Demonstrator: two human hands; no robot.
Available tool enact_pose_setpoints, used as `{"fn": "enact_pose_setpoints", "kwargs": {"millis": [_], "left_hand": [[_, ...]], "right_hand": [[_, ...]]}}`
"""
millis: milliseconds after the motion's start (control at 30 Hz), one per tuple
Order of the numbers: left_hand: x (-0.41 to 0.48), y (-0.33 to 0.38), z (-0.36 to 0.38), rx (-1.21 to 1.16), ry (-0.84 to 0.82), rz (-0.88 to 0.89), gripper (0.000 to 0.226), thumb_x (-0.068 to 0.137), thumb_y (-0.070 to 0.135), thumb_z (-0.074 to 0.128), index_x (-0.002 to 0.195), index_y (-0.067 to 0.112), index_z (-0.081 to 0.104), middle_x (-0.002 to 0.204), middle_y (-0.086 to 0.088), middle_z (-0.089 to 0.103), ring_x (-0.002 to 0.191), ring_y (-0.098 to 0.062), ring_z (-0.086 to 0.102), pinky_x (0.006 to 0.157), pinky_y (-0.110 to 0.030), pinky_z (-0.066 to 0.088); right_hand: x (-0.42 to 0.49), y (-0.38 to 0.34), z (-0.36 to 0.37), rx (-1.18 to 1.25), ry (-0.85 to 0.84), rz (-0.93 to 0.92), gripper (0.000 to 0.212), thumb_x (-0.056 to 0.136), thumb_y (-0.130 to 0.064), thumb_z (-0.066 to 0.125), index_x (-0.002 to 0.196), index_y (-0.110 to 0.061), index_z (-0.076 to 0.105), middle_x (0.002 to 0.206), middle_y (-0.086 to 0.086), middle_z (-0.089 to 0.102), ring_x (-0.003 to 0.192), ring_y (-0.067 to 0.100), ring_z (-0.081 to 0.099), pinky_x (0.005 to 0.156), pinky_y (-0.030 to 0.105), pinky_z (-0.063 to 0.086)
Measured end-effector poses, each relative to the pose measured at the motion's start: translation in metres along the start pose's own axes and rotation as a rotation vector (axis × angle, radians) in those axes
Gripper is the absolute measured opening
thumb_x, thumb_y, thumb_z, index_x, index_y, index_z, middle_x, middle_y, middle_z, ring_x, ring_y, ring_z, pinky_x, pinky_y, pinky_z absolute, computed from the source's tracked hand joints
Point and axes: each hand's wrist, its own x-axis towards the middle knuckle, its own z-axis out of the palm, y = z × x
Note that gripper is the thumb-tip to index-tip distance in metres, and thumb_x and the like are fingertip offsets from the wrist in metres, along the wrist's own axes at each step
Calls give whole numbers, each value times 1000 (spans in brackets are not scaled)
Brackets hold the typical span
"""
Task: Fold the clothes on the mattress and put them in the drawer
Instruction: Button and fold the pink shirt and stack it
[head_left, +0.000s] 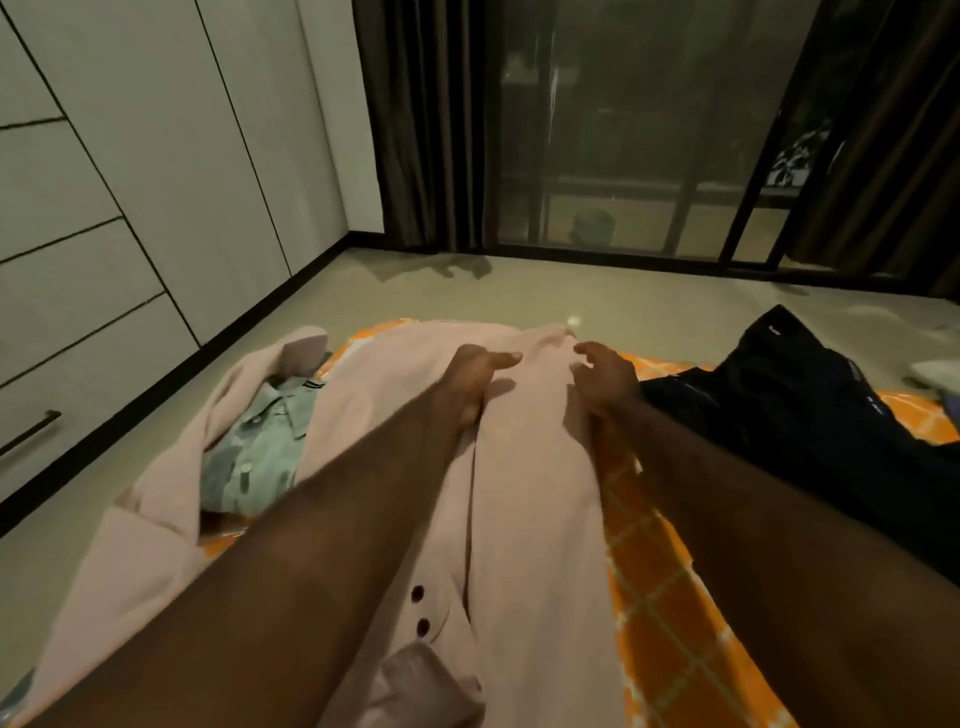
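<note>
1. Your pink jacket lies spread out, front side up, on the orange mattress. It is not folded yet. One sleeve hangs off the left side onto the floor.
2. Your left hand lies on top of the jacket near its far end. The fingers are straight and flat on the cloth.
3. Your right hand is at the right edge of the jacket, near the same end. Its fingers are bent, but you cannot tell from here if they hold the cloth or only touch it.
4. A green shirt lies crumpled beside the jacket on the left, partly under the pink sleeve. It is not folded.
5. A pile of dark clothes sits on the right side of the mattress, apart from the jacket. It is not folded either.
6. The drawer with the dark handle is low on the left wall, and it looks closed. No clothes show in it.
7. So the job looks like it is near the start. You seem to be laying the jacket out flat for the first fold.
8. Left to do: fold the jacket, fold the shirt, fold the dark clothes, open the drawer, and put them all in.
</note>
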Motion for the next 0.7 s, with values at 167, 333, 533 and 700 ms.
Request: {"fn": "enact_pose_setpoints", "kwargs": {"millis": [167,333,533,700], "left_hand": [[28,10,17,27,-211,43,71,89,-17,55,148,22,49,132,-5,57,108,-29,65,79,-36,62],[37,11,31,-115,-376,78,68,94,-14,43,151,23,47,133,0,58,116,-29,62,86,-37,60],[39,-14,34,-215,-297,76,86,94,-17,43,158,38,30,146,-1,46,107,-29,66,77,-39,61],[35,-8,36,-160,-153,190,85,93,-21,41,156,36,36,168,-2,19,94,-17,67,67,-32,61]], "right_hand": [[35,6,12,20,40,-22,40,107,-15,43,145,-16,56,147,8,56,133,28,51,101,27,39],[53,17,11,-99,208,-41,38,107,-15,40,142,-15,56,141,9,58,125,29,56,99,35,46],[46,27,14,-336,283,-84,43,109,-24,39,151,-17,45,162,10,36,149,30,33,116,47,36],[28,17,24,-403,240,-236,52,108,-39,35,155,-19,39,166,7,30,156,28,18,123,48,22]]}}
